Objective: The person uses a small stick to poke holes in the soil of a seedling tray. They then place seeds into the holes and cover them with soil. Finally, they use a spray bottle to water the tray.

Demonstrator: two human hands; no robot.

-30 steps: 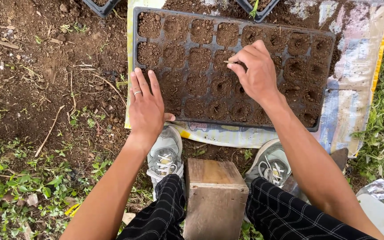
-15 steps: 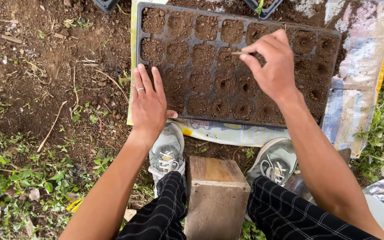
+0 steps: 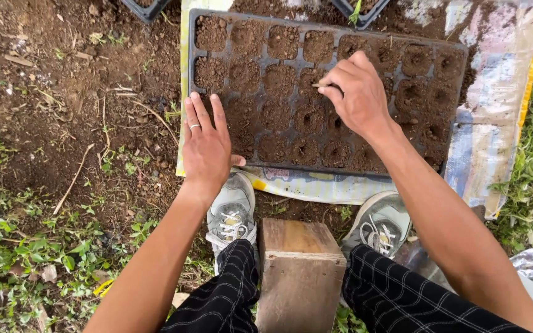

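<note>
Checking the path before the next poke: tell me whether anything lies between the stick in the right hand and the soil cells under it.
Nothing visible does. The right hand pinches the small stick over the seed tray; only bare soil lies below.

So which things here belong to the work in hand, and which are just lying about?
In use:
- black seedling tray filled with soil
- thin stick pinched in right hand
- left hand flat at the tray's corner

Lying about:
- wooden block
- plastic sheet
- second tray
</note>
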